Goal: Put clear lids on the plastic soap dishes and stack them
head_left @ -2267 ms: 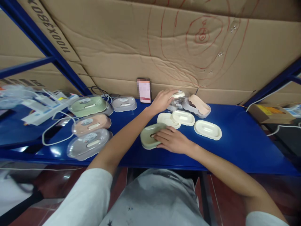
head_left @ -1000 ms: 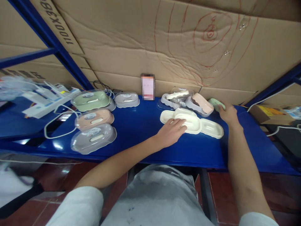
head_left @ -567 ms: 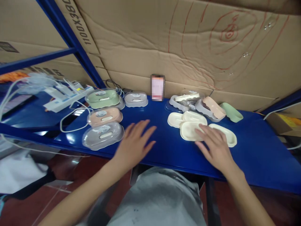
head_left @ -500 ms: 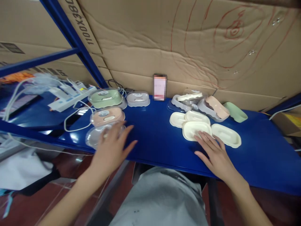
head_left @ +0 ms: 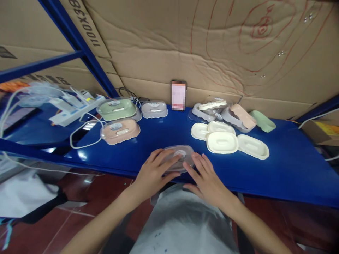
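A clear plastic lid (head_left: 188, 152) with a round label lies near the front edge of the blue table, in front of my body. My left hand (head_left: 156, 168) covers its left end, fingers bent over the top and thumb along the near side. At its right end is my right hand (head_left: 205, 178), fingers stretched and apart, the fingertips touching the rim. Part of the lid is hidden beneath my fingers. Cream oval trays (head_left: 222, 142) lie in a group beyond my right hand. A pink box with a clear lid (head_left: 120, 131) stands to the left.
Green (head_left: 116, 109) and grey (head_left: 154, 109) lidded boxes stand at the back left. Grey, pink and green shells (head_left: 262, 120) lie at the back right. A phone (head_left: 178, 96) leans against the cardboard wall (head_left: 148, 46). A power strip (head_left: 76, 111) with cables occupies the left.
My left hand has brought the clear lid from beside the pink box to the middle front. My right hand has left the cream trays and moved left to the lid.
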Motion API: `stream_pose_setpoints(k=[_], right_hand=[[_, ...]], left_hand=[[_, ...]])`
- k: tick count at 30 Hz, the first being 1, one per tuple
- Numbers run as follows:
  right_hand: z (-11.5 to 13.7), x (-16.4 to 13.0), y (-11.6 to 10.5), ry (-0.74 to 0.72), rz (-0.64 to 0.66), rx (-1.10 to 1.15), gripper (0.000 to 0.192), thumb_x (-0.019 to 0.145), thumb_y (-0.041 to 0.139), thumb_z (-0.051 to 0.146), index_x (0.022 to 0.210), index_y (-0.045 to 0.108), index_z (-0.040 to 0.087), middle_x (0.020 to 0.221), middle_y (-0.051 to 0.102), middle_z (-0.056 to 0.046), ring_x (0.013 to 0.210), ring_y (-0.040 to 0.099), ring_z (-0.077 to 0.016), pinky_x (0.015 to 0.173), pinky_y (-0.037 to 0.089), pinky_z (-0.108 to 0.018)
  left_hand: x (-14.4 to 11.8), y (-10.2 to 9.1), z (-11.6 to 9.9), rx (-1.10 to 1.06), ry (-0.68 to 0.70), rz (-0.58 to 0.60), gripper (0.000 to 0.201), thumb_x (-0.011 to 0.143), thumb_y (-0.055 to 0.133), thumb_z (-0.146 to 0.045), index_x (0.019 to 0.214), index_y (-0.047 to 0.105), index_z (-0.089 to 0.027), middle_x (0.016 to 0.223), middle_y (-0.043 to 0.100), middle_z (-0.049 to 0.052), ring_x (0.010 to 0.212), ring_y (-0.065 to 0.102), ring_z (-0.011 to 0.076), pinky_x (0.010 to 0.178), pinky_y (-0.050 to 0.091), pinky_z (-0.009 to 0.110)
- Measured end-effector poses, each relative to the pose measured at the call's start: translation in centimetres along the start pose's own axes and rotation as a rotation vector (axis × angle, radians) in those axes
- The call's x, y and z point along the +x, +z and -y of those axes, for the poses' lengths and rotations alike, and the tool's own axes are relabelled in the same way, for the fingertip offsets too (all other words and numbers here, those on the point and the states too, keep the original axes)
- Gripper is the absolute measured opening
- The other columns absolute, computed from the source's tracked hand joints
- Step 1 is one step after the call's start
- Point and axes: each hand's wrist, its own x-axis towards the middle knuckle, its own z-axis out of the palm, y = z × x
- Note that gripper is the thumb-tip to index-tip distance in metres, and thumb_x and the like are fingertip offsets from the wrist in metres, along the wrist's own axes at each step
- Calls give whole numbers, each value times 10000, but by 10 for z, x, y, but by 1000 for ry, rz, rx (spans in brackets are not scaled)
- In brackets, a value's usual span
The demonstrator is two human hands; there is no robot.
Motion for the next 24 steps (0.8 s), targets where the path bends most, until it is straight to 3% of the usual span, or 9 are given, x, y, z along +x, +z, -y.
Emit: stream_pose_setpoints(k=[3, 7, 11, 14, 17, 20, 24], right_hand=[[12, -2, 12, 22, -66, -35, 714, 1074, 618, 461, 1696, 360, 221, 1687, 483, -164, 1612, 373, -368, 1273, 366, -644], [14, -9, 9, 24, 47, -3, 550, 1101, 579, 405, 1600, 511, 185, 1627, 575, -117, 1493, 524, -313, 1244, 419, -583], [15, -9, -1, 96, 11, 70, 374, 1116, 555, 320, 1465, 641, 218, 1452, 718, -88, 1275, 667, -251, 1090, 517, -475], [9, -3, -8, 147, -24, 132, 330, 1113, 551, 259, 1413, 672, 198, 1365, 757, -101, 1213, 689, -236, 1017, 531, -428], [0, 2, -12, 203, -42, 155, 300, 1104, 571, 251, 1368, 696, 183, 1325, 771, -112, 1242, 687, -250, 1043, 516, -441], [-6, 3, -11, 194, -53, 133, 301, 1104, 564, 224, 1371, 699, 194, 1331, 777, -106, 1300, 683, -248, 1114, 479, -462], [-12, -3, -14, 142, -120, 77, 524, 1086, 553, 168, 1596, 539, 290, 1400, 760, -57, 1304, 705, -214, 1145, 474, -418]], left_hand=[[31, 13, 9, -159, -29, 28, 421, 1095, 619, -420, 1498, 637, -298, 1398, 726, 82, 1270, 665, 275, 1094, 582, 460], [73, 23, 37, -171, -65, -12, 418, 1108, 576, -482, 1438, 689, -251, 1338, 759, 100, 1233, 713, 275, 1085, 574, 466], [119, 40, 46, -53, 40, -52, 447, 1124, 534, -493, 1459, 666, -228, 1393, 739, 124, 1269, 703, 293, 1067, 542, 471], [146, 58, 43, 11, 156, 10, 434, 1116, 566, -456, 1477, 649, -229, 1460, 701, 135, 1346, 662, 301, 1095, 500, 466], [154, 74, 41, 44, 182, 90, 395, 1090, 620, -386, 1444, 669, -219, 1466, 690, 141, 1356, 652, 312, 1102, 492, 465], [146, 79, 45, 40, 140, 101, 374, 1082, 602, -310, 1435, 664, -204, 1439, 687, 148, 1346, 650, 313, 1102, 497, 470], [137, 79, 52, -6, 119, 100, 404, 1069, 587, -305, 1463, 622, -221, 1491, 629, 152, 1400, 596, 319, 1135, 481, 499]])
